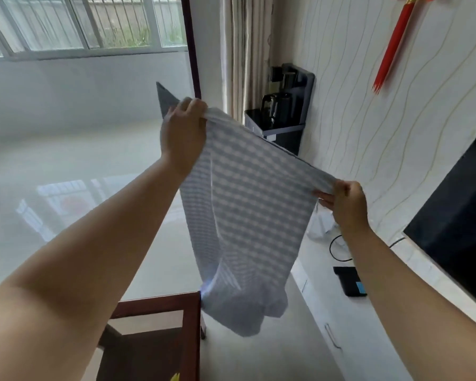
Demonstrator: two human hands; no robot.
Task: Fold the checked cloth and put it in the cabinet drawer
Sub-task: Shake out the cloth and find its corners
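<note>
A blue-and-white checked cloth (248, 215) of soft woven fabric hangs in the air at the centre of the frame, held up by its top edge between two bare hands. The left hand (183, 133), just left of centre in the upper half, has its fingers curled over and pressed together on one top corner of the cloth, bunching the fabric there. The right hand (346, 203), lower and to the right of centre, pinches the other top corner between thumb and fingers. The top edge runs taut on a slant from the higher left hand down to the right one, and the rest of the cloth falls freely with a long vertical crease left of its middle and loose folds at its lower end, which hangs just right of the dark red-brown wooden frame (160, 336) at the bottom centre; whether the cloth touches that wood I cannot tell. Along the right side of the frame runs a long white cabinet (349, 320) with thin handles on its front, apart from the cloth; on its top lie a small flat black device with a blue patch (349, 281) and a black cable (338, 250). A large black flat screen (456, 226) leans at the right edge. Behind the cloth, in the upper middle, stands a dark grey water dispenser with a black kettle (282, 111), and a red hanging tassel ornament (393, 45) is on the wavy-lined wall at the upper right.
</note>
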